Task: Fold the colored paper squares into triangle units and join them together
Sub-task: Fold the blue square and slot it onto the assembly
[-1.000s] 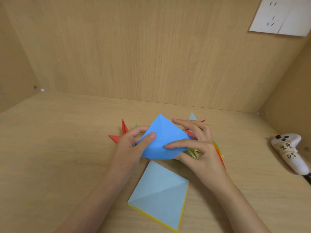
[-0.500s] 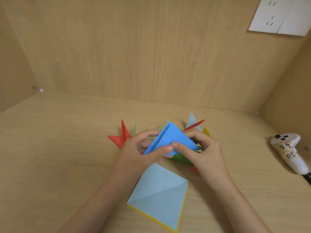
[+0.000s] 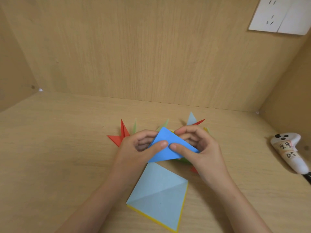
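Observation:
A bright blue paper (image 3: 165,152), folded into a triangle, is held just above the desk in the middle of the view. My left hand (image 3: 139,147) pinches its left part, thumb on top. My right hand (image 3: 200,148) pinches its right part, thumb tip almost touching the left thumb. Behind and under the hands lies a cluster of joined folded units: red points (image 3: 120,137) at the left, pale green tips (image 3: 134,127), a light blue tip (image 3: 191,118) and a red tip (image 3: 199,122) at the right. A stack of paper squares (image 3: 159,195), light blue on top with a yellow edge, lies nearer me.
A white controller (image 3: 289,152) with handwritten labels lies at the right edge of the wooden desk (image 3: 50,157). Wooden walls close in the back and both sides. A white wall socket (image 3: 277,15) sits at the upper right.
The blue paper went from a flat open sheet to a folded triangle. Both hands lifted it a little and my thumbs moved together onto its top face.

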{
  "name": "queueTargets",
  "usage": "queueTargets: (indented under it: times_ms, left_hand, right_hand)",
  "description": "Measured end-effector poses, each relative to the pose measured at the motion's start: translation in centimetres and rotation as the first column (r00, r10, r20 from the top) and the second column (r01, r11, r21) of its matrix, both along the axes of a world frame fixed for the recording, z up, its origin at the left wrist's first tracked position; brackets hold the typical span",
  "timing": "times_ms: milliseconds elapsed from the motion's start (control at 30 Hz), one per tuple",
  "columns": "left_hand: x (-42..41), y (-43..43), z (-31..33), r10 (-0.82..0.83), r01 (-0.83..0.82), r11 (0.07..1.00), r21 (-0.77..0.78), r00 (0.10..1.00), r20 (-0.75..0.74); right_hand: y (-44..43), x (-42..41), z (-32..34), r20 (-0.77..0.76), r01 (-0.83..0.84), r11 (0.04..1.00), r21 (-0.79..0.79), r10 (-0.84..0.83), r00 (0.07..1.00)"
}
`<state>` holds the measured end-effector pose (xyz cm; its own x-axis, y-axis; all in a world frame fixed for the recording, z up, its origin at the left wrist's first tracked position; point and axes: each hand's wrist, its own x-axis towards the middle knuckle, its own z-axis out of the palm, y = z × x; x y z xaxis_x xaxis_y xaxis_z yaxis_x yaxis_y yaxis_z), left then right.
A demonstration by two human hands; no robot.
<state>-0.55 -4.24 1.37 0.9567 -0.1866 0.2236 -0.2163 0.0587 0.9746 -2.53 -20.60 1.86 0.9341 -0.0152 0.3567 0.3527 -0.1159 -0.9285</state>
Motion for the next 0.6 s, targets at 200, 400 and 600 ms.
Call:
queueTargets:
  times_ms: [200,400,600]
  left_hand:
    - [0.19,0.08,0.12,0.067,-0.068,0.997,-0.047,0.998,-0.015]
    - [0.29,0.0,0.11,0.109,-0.118,0.986,-0.116,0.991,-0.082]
    - [0.21,0.3,0.49,0.121,-0.148,0.949,-0.28,0.986,-0.11]
  right_hand:
    - [0.17,-0.15,-0.04,-0.015,-0.033,0.999,-0.035,0.032,0.999]
    - [0.24,-0.2,0.24,0.021,0.005,1.0,0.0,-0.005,1.0]
    - [0.44,-0.35,0.26,0.074,0.074,0.996,0.054,-0.078,0.994]
